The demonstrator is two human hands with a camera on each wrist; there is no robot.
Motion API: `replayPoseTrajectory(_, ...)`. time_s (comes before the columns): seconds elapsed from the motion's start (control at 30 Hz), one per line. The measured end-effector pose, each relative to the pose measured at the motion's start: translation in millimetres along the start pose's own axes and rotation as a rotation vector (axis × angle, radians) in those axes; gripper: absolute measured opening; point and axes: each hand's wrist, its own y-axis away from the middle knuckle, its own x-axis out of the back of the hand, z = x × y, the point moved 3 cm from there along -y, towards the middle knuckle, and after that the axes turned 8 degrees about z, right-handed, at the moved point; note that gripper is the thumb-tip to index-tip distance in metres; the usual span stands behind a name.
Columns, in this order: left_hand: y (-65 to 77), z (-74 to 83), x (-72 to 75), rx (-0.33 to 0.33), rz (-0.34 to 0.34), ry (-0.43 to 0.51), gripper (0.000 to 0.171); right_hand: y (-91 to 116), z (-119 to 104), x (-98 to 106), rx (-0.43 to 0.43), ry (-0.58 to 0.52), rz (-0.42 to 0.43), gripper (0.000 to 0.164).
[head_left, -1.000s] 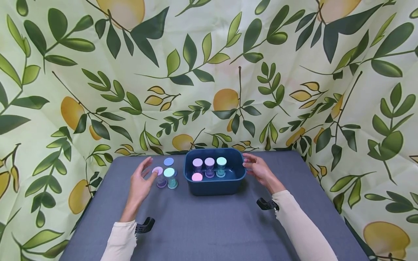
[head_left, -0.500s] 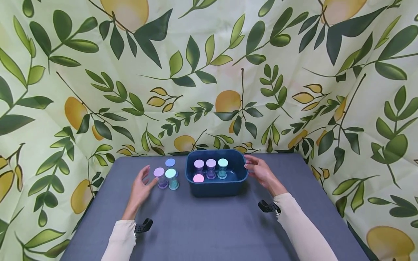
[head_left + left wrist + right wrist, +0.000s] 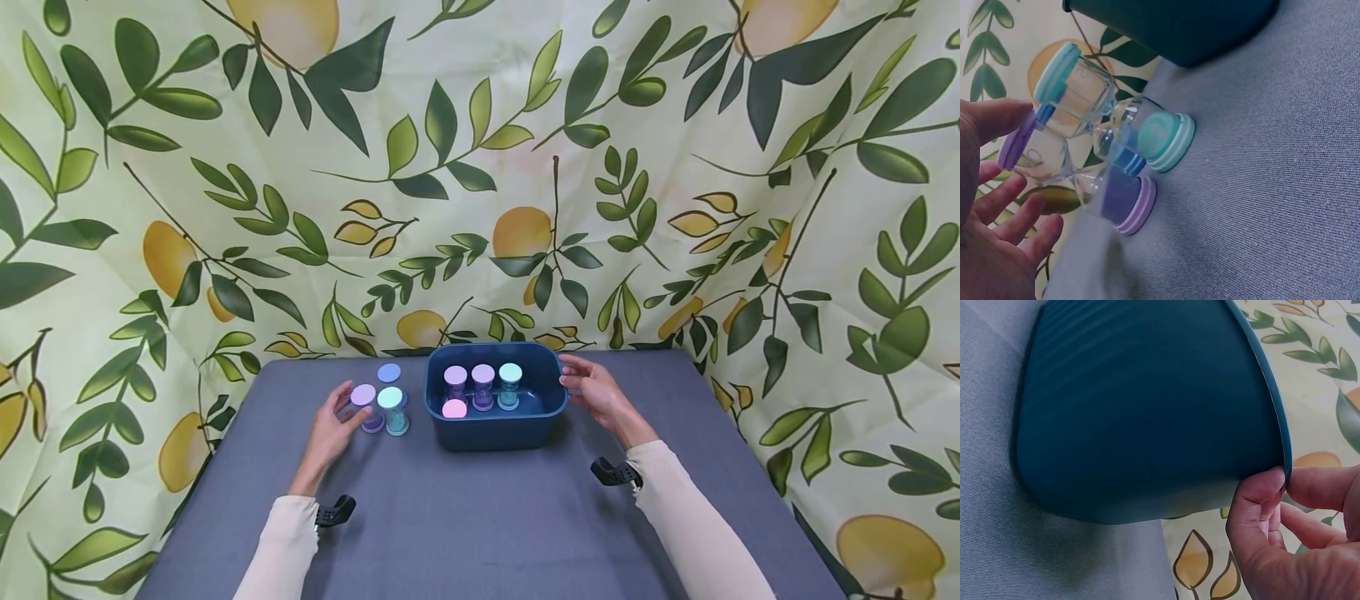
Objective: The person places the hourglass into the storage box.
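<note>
My left hand [image 3: 330,429] reaches round a purple-capped hourglass [image 3: 363,396] standing on the table. In the left wrist view its thumb lies at the purple cap [image 3: 1017,142], while the other fingers [image 3: 1044,240] are spread loosely beside the glass. A teal-capped hourglass [image 3: 391,399] stands upright close by, and a blue-capped one [image 3: 388,372] is partly hidden behind. My right hand [image 3: 596,392] pinches the right rim of a dark blue bin [image 3: 491,436] between thumb and fingers, as the right wrist view shows.
Inside the bin stand two lilac-capped hourglasses [image 3: 483,374], a teal-capped one [image 3: 511,372] and a pink-capped one [image 3: 453,408] at the front left. Grey cloth [image 3: 487,517] covers the table. A leaf-and-fruit patterned curtain [image 3: 450,208] hangs behind and at the sides.
My left hand has shifted slightly right and drawn closer round the purple-capped hourglass. My right hand stays at the bin's rim, and the hourglasses keep their places.
</note>
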Motion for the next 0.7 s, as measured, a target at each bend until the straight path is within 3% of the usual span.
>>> replayPoseTrajectory(0.7,-6.0,-21.4,-8.8,-0.025,0.053,-0.044,0.059,0,1,0,0.010,-0.012,0.006,0.050)
